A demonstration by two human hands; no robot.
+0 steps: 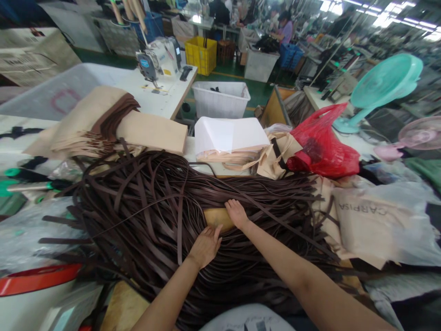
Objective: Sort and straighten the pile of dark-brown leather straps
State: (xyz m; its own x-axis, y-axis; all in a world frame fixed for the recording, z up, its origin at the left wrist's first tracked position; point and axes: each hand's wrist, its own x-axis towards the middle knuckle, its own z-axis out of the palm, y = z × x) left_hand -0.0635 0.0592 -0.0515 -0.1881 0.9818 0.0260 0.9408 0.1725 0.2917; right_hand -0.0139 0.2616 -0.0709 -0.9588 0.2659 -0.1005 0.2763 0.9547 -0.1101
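A large heap of long, dark brown straps [151, 184] covers the work surface in front of me. Between my hands a small yellowish-brown patch of board [215, 218] shows through a gap in the straps. My left hand [206, 247] rests at the near left edge of this gap, fingers stretched out over the straps and the board. On the gap's far right side lies my right hand [236, 214], its fingers extended onto the straps. Neither hand visibly grips a strap, though the undersides of the fingers are hidden.
Beyond the straps sit beige and brown stacked pieces [110, 115], white paper [230, 133] and a red plastic bag [320, 142]. A sewing machine [160, 59] stands back left, a turquoise fan [382, 87] at right. Clear plastic bags [389, 220] flank the heap.
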